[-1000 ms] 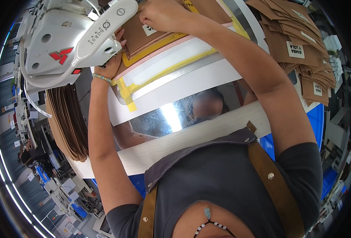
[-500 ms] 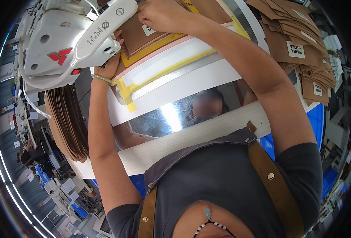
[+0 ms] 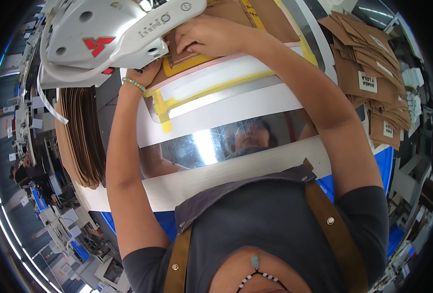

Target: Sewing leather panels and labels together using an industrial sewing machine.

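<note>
At the top of the view my right hand [image 3: 204, 38] rests on a brown flat piece [image 3: 280, 17] inside a yellow-edged template [image 3: 192, 63], with its fingers curled; whatever lies within them is hidden. My left hand [image 3: 143, 73] is at the template's left end, beneath the white head of a sewing machine [image 3: 70, 34], and its fingertips are mostly covered. Pink and yellow tape strips [image 3: 163, 112] border the template, which lies on a white sheet [image 3: 226, 110] with silver edging.
Brown stacked pieces with white labels [image 3: 353, 58] lie at the right; a brown stack [image 3: 75, 136] stands at the left. A polished metal strip [image 3: 177, 151] and pale table edge [image 3: 226, 180] cross before me. A distant person [image 3: 21, 171] works among machines at the far left.
The view has shifted, putting the machine higher and farther right in the picture. My right hand has come nearer me over the piece, covering the small white label seen earlier.
</note>
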### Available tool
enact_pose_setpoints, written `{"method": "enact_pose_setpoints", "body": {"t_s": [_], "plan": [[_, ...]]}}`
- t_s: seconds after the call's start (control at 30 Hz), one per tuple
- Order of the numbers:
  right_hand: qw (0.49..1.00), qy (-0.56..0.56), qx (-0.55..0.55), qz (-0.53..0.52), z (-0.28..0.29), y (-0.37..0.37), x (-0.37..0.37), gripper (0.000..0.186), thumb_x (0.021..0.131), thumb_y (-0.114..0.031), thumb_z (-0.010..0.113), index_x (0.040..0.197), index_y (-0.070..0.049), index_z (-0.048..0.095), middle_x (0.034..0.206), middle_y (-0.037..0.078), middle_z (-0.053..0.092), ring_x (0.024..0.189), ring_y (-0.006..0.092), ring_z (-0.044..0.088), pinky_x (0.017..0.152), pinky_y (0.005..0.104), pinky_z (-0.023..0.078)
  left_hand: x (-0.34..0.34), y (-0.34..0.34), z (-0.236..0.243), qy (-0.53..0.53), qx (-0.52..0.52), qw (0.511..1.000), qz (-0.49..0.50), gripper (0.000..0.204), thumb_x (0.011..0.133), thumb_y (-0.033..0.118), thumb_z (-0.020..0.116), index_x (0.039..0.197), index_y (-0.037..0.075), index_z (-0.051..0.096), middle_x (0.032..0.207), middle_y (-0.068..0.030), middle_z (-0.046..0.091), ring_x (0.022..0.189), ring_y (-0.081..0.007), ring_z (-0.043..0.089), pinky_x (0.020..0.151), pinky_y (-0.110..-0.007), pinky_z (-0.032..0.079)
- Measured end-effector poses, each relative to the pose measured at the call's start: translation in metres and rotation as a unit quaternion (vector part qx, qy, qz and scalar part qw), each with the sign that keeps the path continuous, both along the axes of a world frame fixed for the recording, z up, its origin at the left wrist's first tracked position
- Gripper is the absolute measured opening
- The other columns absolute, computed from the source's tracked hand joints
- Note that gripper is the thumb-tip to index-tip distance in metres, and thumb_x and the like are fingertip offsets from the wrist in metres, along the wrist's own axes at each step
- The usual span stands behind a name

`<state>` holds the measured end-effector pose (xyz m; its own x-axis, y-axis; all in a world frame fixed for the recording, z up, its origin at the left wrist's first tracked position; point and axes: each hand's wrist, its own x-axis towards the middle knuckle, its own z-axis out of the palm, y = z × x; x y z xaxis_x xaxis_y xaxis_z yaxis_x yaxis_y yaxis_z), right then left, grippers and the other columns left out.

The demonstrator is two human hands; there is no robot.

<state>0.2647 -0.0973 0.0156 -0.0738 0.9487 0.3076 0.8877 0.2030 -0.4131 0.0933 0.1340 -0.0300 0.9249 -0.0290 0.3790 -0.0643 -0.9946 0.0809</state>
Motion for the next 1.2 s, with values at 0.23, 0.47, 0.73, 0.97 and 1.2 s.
{"method": "enact_pose_setpoints", "body": {"t_s": [0.23,0.47,0.73,0.97,1.2], "plan": [[0.996,-0.074,0.038,0.008,-0.011,-0.002,-0.015,0.035,0.096,-0.006,0.065,0.122,-0.024,0.081,0.130,0.002,0.068,0.129,0.0274,0.059,0.115,0.0431,0.046,-0.004,0.020,-0.020,0.063,-0.169,0.983,0.010,0.041,0.104,0.012,0.063,0.144,0.013,0.065,0.150,-0.0049,0.062,0.136,-0.0229,0.059,0.117,-0.035,0.046],[0.994,-0.102,0.034,0.015,-0.014,0.001,-0.012,0.046,0.093,-0.001,0.065,0.126,-0.028,0.080,0.132,0.000,0.069,0.127,0.0222,0.061,0.107,0.0440,0.050,-0.008,0.027,-0.024,0.068,-0.189,0.980,0.009,0.044,0.102,0.014,0.063,0.146,0.014,0.062,0.152,-0.0049,0.061,0.138,-0.0235,0.057,0.118,-0.036,0.044],[0.999,-0.036,0.016,-0.002,-0.009,-0.002,-0.013,0.032,0.097,-0.009,0.066,0.118,-0.026,0.083,0.129,0.001,0.070,0.125,0.0283,0.062,0.112,0.0407,0.049,-0.003,0.036,-0.019,0.086,-0.167,0.982,0.007,0.048,0.100,0.016,0.064,0.148,0.015,0.060,0.154,-0.0048,0.059,0.140,-0.0243,0.055,0.120,-0.036,0.042],[0.998,-0.057,0.019,-0.002,-0.012,0.003,-0.011,0.028,0.097,-0.012,0.068,0.119,-0.023,0.082,0.122,-0.004,0.069,0.122,0.0211,0.062,0.105,0.0432,0.050,0.002,0.044,-0.017,0.111,-0.141,0.984,0.007,0.052,0.099,0.018,0.064,0.150,0.015,0.057,0.156,-0.0048,0.057,0.142,-0.0249,0.053,0.122,-0.037,0.040],[0.999,-0.044,0.002,-0.018,-0.010,0.010,-0.009,0.026,0.094,-0.011,0.071,0.115,-0.019,0.084,0.129,0.005,0.071,0.123,0.0292,0.065,0.107,0.0425,0.052,0.003,0.051,-0.017,0.132,-0.118,0.984,0.009,0.056,0.097,0.019,0.064,0.152,0.016,0.055,0.158,-0.0047,0.055,0.143,-0.0255,0.051,0.123,-0.037,0.038]]}}
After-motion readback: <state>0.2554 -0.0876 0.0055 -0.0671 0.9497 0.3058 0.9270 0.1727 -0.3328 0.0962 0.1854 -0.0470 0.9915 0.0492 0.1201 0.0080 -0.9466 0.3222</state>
